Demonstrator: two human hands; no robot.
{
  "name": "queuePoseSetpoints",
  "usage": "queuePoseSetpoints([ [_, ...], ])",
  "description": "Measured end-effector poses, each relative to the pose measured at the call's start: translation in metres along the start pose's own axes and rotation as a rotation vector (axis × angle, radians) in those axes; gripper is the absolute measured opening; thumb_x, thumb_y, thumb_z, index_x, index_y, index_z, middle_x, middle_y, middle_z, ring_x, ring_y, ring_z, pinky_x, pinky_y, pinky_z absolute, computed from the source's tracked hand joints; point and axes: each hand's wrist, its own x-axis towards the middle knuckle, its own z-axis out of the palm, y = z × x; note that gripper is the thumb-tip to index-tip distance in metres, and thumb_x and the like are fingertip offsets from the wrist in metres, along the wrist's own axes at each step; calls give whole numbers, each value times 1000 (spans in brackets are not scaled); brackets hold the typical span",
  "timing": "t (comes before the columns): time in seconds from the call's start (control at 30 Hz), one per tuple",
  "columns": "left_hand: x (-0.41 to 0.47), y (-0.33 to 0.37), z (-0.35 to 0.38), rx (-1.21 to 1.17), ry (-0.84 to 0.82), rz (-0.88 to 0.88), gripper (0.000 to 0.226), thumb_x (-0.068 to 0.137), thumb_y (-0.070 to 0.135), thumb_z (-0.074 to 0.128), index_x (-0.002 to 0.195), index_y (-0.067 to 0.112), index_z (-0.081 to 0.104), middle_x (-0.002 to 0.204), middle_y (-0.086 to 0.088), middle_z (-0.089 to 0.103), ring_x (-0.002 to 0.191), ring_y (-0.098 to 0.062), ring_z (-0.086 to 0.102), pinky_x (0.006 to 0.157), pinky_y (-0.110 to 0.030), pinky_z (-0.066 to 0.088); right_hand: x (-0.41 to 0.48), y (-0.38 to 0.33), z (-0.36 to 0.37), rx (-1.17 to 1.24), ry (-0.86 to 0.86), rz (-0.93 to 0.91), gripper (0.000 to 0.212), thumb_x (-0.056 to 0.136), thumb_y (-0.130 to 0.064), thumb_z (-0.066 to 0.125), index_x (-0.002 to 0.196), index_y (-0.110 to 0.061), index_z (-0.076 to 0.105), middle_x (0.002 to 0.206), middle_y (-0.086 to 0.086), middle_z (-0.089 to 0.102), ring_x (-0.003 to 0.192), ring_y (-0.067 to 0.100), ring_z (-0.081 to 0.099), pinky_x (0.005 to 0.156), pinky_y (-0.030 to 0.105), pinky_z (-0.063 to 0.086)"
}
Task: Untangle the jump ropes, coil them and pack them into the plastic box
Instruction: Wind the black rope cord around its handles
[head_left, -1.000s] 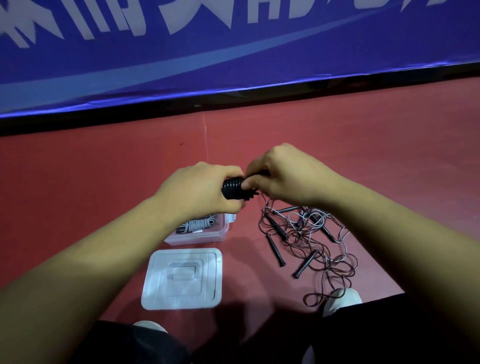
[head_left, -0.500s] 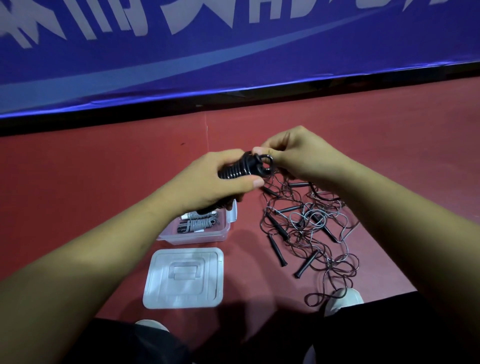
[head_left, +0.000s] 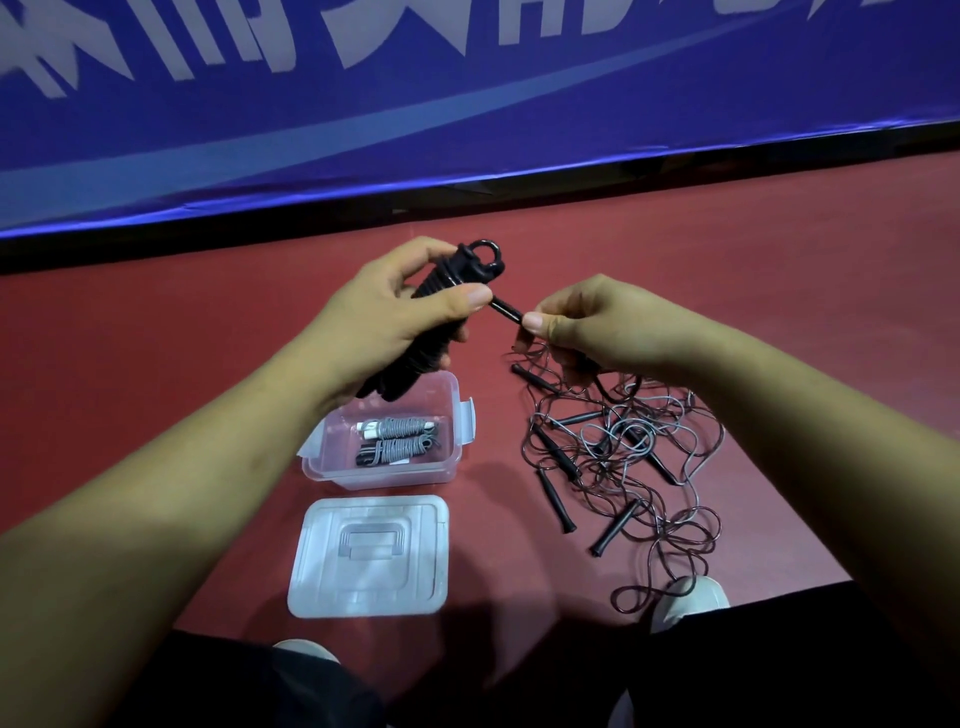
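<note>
My left hand (head_left: 387, 312) grips a tightly coiled black jump rope (head_left: 457, 275), held tilted above the clear plastic box (head_left: 452, 410), a small loop showing at its top end. A black handle end (head_left: 506, 310) sticks out of the coil toward the right, and my right hand (head_left: 597, 325) pinches its tip between thumb and forefinger. Inside the box lie two coiled grey ropes (head_left: 397, 439). A tangle of dark and grey ropes with several black handles (head_left: 618, 457) lies on the red floor to the right of the box, under my right hand.
The box's clear lid (head_left: 371, 556) lies flat on the floor just in front of the box. A blue banner (head_left: 467, 104) runs along the far edge of the red floor (head_left: 156, 338). My shoes (head_left: 691, 597) and dark trouser legs are at the bottom.
Both hands moved apart: the left tilted the coil up with its loop at the top, and the right slid down-right to pinch the handle tip. The view shifted, showing more of the box.
</note>
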Motion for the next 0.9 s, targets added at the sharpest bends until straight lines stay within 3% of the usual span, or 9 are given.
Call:
queuePoseSetpoints([
  [0.13,4,-3,-5,25,123,-40,36,62,41,82,93,33,67,69,-8,66,52,-22,55,63,-36,53,1,0,4,-51,-17,42,32,103,-30,49,94,-5,68,56,2,49,43,15,54,46,24,45],
  [0.23,5,-4,-5,54,157,-68,29,69,33,83,94,32,67,68,-6,67,48,-17,53,54,-27,49,2,1,4,-65,-8,62,34,103,-31,49,91,-6,68,56,1,49,40,13,49,44,22,39],
  [0.4,8,-6,-6,91,212,-93,32,75,29,83,102,28,67,73,-9,68,55,-19,55,56,-29,49,3,-2,6,-302,52,27,28,103,-29,47,93,-14,67,59,3,53,39,7,56,43,19,41],
  [0.5,11,-11,-10,152,242,-91,31,74,29,84,99,30,65,75,-8,68,56,-19,55,54,-25,48,2,-5,7,-402,70,-8,28,102,-31,49,92,-15,70,54,-1,49,42,10,49,42,16,35],
  [0.57,13,-15,-15,322,288,-41,35,72,35,86,98,34,63,80,0,67,64,-20,58,60,-28,52,1,-11,6,-460,87,-67,29,101,-32,50,92,-15,72,56,0,47,48,13,43,44,17,32],
  [0.67,14,-19,-18,836,352,11,47,69,56,80,108,43,58,96,12,68,90,-24,64,80,-38,53,-3,-23,12,-524,55,-201,29,100,-29,52,84,-13,70,62,5,56,56,18,49,56,26,39],
  [0.73,11,-20,-11,1086,333,7,49,73,58,76,116,45,57,108,9,70,102,-28,64,77,-35,46,-6,-29,20,-608,14,-275,28,95,-26,57,74,-8,64,62,11,55,58,24,49,57,35,38],
  [0.83,6,-23,9,1296,226,46,46,78,58,71,119,44,56,109,2,71,100,-31,66,71,-34,39,-10,-33,25,-659,-22,-336,31,90,-23,61,62,-16,51,57,7,48,54,23,43,55,37,35],
  [0.9,4,-22,16,1345,105,73,45,77,61,69,117,45,55,108,4,70,100,-29,65,69,-32,38,-11,-33,21,-643,-21,-354,21,89,-21,62,68,-17,63,59,6,52,56,24,45,56,37,36],
])
